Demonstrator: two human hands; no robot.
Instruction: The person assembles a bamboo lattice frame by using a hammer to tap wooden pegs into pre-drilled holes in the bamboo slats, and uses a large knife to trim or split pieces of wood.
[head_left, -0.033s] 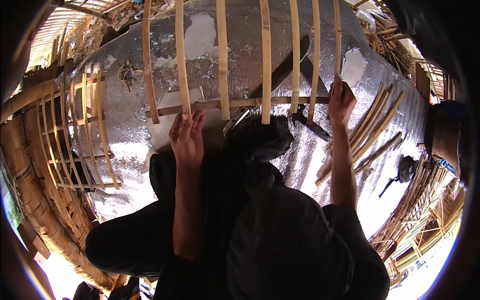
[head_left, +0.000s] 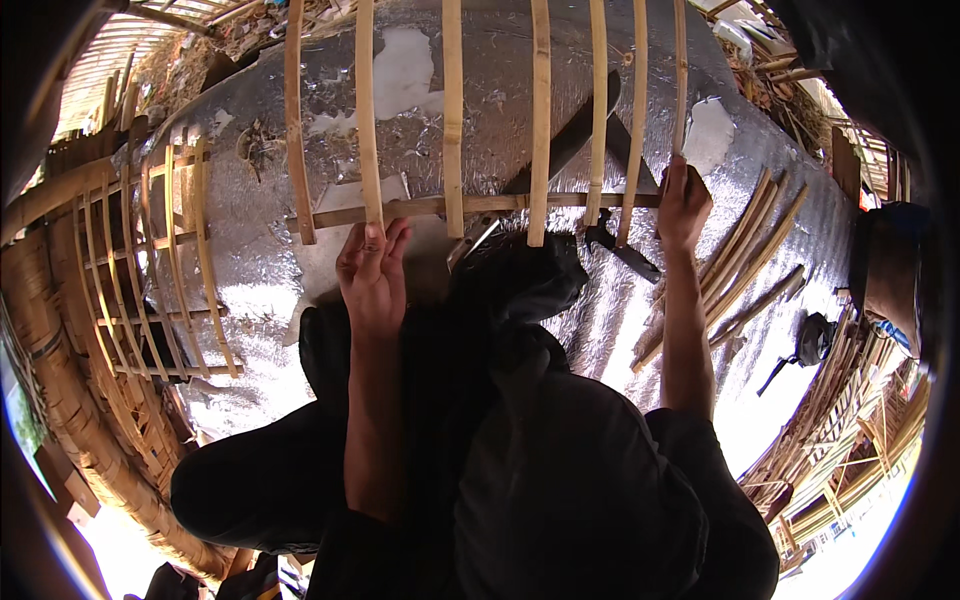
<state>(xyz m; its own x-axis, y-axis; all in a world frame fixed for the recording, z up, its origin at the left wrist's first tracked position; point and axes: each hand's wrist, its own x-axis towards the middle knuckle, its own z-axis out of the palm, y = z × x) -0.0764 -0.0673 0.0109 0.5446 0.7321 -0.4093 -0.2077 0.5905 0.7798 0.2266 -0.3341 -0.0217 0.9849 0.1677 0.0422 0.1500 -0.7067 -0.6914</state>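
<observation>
Over silver sheeting [head_left: 255,230] | slatted frame [head_left: 495,203] | left grip [head_left: 375,268]: pinching pale slat [head_left: 367,120] | right grip [head_left: 685,205]: clenched round rightmost slat [head_left: 681,80]

Left hand [head_left: 373,280]: thumb pressed toward left fingers [head_left: 399,232], pinch grip; left forearm [head_left: 374,430] near vertical in view below them. Right hand [head_left: 685,205]: right fingers [head_left: 674,178] curled tight, farther forward and well right of left fingers; right forearm [head_left: 687,330] below, bare.
</observation>
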